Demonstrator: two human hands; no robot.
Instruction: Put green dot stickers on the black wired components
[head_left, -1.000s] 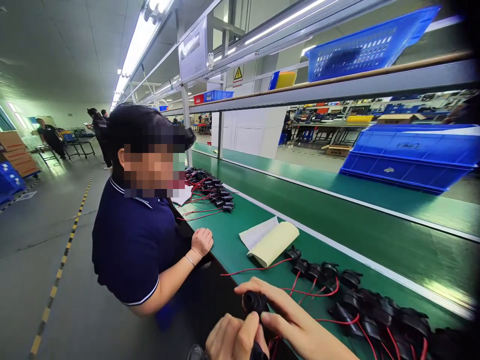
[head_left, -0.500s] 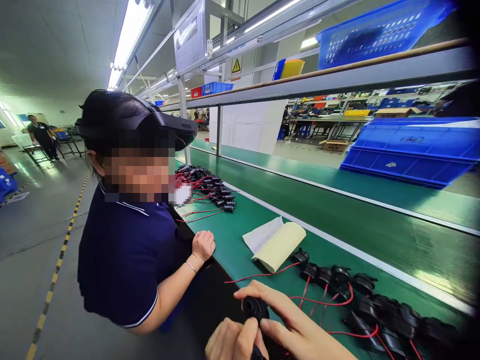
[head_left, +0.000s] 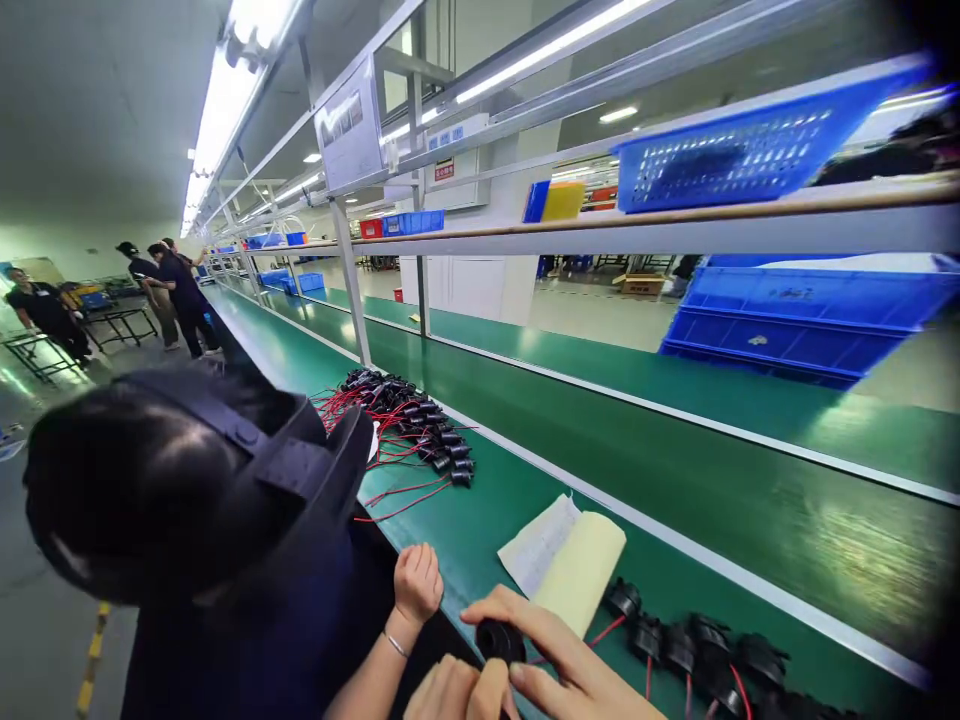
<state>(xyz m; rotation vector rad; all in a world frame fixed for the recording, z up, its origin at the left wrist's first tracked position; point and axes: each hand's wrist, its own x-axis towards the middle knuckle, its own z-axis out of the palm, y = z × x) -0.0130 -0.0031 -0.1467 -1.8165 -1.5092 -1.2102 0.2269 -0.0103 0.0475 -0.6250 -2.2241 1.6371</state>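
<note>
Now the right hand (head_left: 570,670) and left hand (head_left: 457,690) both pinch a round black connector (head_left: 500,641) in closed fingers at the worktop (head_left: 480,520) edge. With the co-worker's hand (head_left: 417,585) just beside, a nudge could knock it loose.

Nothing here reads clearly: the hanging board (head_left: 349,122) over the line, the red-marked label (head_left: 444,170) on the white box and the paper sheet (head_left: 541,540) are all too blurred.
</note>
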